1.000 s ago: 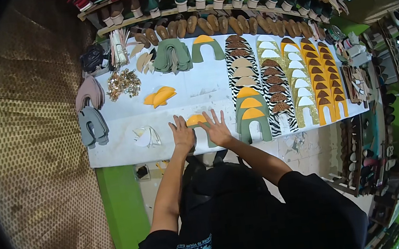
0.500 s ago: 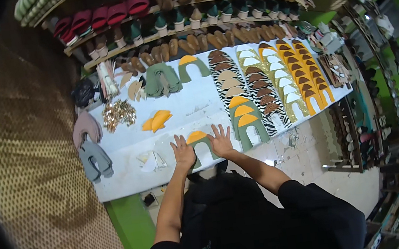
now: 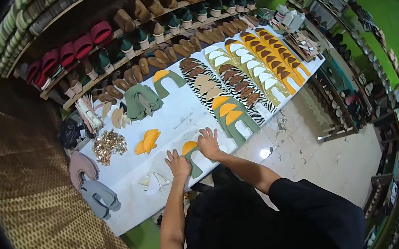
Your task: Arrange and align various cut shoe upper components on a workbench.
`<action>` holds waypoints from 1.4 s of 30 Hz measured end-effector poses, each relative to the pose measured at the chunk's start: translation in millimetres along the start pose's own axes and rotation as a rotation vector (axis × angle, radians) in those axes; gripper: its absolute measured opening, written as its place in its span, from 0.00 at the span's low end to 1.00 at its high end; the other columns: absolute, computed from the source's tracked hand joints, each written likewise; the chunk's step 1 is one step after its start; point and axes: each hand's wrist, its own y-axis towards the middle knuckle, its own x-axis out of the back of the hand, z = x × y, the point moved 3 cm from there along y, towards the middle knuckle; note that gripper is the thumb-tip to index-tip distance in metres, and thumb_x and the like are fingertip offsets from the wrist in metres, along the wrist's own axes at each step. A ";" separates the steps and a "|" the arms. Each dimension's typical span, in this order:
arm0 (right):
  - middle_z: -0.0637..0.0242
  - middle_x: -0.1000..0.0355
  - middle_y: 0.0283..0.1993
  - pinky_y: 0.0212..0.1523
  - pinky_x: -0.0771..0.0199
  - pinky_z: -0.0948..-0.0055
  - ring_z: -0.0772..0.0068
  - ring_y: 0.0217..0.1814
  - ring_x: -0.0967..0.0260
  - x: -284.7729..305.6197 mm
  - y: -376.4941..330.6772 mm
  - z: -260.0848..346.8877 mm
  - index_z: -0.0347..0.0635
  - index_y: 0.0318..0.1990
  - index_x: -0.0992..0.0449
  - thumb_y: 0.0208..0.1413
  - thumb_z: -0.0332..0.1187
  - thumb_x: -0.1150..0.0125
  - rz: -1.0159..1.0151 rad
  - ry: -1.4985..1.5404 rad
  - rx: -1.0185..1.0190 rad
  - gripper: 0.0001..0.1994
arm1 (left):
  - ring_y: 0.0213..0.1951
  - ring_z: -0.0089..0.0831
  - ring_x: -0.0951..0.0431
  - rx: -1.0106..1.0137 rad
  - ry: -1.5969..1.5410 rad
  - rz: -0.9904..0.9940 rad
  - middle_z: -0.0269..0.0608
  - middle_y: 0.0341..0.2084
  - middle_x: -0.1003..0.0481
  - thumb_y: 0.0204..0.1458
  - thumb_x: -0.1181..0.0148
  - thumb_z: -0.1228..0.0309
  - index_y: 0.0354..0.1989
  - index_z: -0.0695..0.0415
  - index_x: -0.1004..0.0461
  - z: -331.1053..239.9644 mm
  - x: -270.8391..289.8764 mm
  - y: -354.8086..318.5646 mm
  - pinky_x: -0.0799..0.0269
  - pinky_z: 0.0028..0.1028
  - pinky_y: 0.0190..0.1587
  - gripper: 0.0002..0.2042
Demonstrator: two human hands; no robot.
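A green U-shaped shoe-upper piece (image 3: 195,169) with a yellow half-moon piece (image 3: 189,146) on its curve lies at the table's near edge. My left hand (image 3: 180,166) rests on its left side, fingers spread. My right hand (image 3: 209,145) presses on its right side, fingers apart, covering part of it. Just right of my right hand, several matching green pieces (image 3: 244,127) overlap in a row, each with a yellow half-moon. Loose yellow half-moons (image 3: 148,142) lie beyond my left hand. Farther back are a stack of green pieces (image 3: 142,102) and one green piece with a yellow half-moon (image 3: 171,81).
Rows of zebra-print (image 3: 198,88), gold and yellow pieces (image 3: 278,65) cover the table's right side. At left lie grey (image 3: 99,197) and pink pieces (image 3: 82,169), shiny gold bits (image 3: 109,147) and white scraps (image 3: 154,182). Shelves with red slippers (image 3: 83,46) and shoe lasts stand behind.
The view has turned, so the table now slants up to the right. Both hands stay on the same green piece, with my right hand a little farther over its right side.
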 end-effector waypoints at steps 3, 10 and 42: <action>0.56 0.36 0.62 0.67 0.56 0.32 0.47 0.70 0.48 4.8 -8.5 2.8 0.39 0.38 0.20 0.54 0.33 0.41 -0.035 0.049 0.027 0.09 | 0.69 0.58 0.50 0.095 -0.111 -0.060 0.54 0.63 0.39 0.52 0.39 0.65 0.40 0.62 0.18 8.0 -1.5 -3.5 0.55 0.66 0.66 0.14; 0.57 0.39 0.64 0.69 0.58 0.32 0.44 0.73 0.53 23.1 -9.0 -10.0 0.40 0.35 0.22 0.53 0.31 0.40 -0.005 0.255 0.054 0.05 | 0.68 0.54 0.46 0.163 -0.248 -0.225 0.47 0.60 0.35 0.53 0.40 0.68 0.34 0.53 0.18 14.3 -13.8 5.1 0.59 0.70 0.65 0.06; 0.58 0.40 0.63 0.68 0.63 0.26 0.41 0.72 0.54 -11.4 350.8 -66.2 0.42 0.32 0.23 0.53 0.40 0.40 -0.217 0.164 0.364 0.10 | 0.72 0.55 0.57 0.118 0.072 -0.144 0.48 0.68 0.44 0.44 0.35 0.67 0.33 0.59 0.16 7.6 139.6 335.2 0.71 0.68 0.68 0.10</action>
